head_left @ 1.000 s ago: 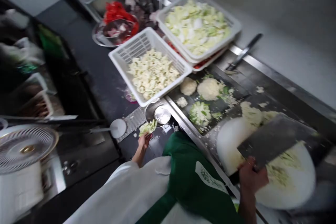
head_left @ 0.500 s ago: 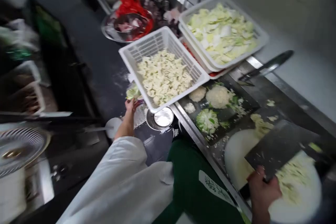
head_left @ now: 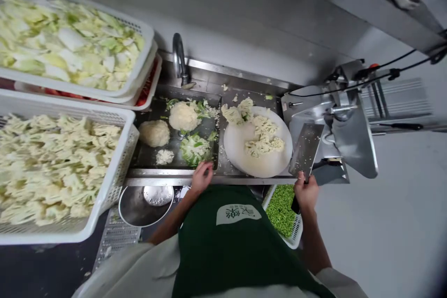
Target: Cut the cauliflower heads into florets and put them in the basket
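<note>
1. Right hand point(head_left: 306, 192): fingers wrapped around the handle of a cleaver point(head_left: 307, 146), with the handle butt protruding below the fist

2. Cleaver position: blade directed away from the person, just beside the right edge of the round white board point(head_left: 235, 151); contact between blade and board cannot be determined; pale crumbs adhere to the blade face

3. Left hand point(head_left: 202, 177): fingers curled and close together at the front rim of the sink point(head_left: 164, 180); whether the fingertips pinch anything cannot be told

4. Nearest item to the left hand: a cauliflower with green stems point(head_left: 194, 150), located inside the sink, just beyond the fingertips; contact cannot be confirmed

5. Other sink contents: two pale cauliflower heads point(head_left: 184, 116) and a small white floret point(head_left: 165, 157), all left of the green-stemmed one or behind it

6. Board contents: cut cauliflower pieces point(head_left: 263, 142) on the right half and at the far left edge

7. Left side: a white basket point(head_left: 42, 238) of florets, in front of a tray point(head_left: 148, 39) of cut pale leaves

8. Below the cleaver handle: a white container point(head_left: 297, 235) of chopped green vegetable point(head_left: 281, 209)
</note>
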The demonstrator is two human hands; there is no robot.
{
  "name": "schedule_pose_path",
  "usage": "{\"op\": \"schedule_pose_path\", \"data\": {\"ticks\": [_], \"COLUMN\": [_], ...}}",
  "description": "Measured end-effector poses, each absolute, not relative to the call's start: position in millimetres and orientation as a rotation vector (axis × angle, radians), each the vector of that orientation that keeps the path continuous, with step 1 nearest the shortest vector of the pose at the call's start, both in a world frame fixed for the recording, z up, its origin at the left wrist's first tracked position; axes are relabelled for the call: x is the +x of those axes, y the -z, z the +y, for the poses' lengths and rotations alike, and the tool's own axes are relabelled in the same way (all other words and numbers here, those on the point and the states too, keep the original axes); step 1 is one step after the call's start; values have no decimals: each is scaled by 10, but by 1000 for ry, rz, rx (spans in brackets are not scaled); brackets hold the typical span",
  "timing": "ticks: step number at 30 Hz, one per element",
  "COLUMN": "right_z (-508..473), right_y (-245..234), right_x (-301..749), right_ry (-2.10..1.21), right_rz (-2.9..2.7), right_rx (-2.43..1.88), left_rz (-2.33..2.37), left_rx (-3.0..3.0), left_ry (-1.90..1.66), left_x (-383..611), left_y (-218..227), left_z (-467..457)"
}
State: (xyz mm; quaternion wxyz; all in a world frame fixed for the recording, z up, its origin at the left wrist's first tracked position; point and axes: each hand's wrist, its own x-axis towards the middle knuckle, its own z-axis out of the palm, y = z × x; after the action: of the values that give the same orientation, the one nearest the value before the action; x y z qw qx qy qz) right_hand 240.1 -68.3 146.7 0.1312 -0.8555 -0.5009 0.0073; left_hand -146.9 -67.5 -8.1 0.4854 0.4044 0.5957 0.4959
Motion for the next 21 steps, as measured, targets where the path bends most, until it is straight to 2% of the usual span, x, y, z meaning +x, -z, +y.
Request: {"op": "schedule_pose_path", "data": {"ticks": [6, 13, 15, 17, 21], "right_z": [-826, -536, -386, -250, -83], "right_y": [-1221, -982, -931, -877, -777], "right_x": [3041, 3318, 3393, 3457, 3543], "right_ry": [-162, -497, -568, -605, -642], "right_rz": [-1544, -1629, -1681, -1741, -1804], "right_rx": [-2642, -2787, -2760, -2691, -2574], "left_rz": [1144, 1218, 1172, 1233, 1834], "left_rx": [2061, 2256, 2261, 2245, 1972], "left_ry": [-473, -150, -151, -301, -770], "left_x": [-145, 680, 673, 539, 2], "left_y": [-282, -396, -484, -584, -706], "left_z": [597, 979, 1016, 1122, 1680]}}
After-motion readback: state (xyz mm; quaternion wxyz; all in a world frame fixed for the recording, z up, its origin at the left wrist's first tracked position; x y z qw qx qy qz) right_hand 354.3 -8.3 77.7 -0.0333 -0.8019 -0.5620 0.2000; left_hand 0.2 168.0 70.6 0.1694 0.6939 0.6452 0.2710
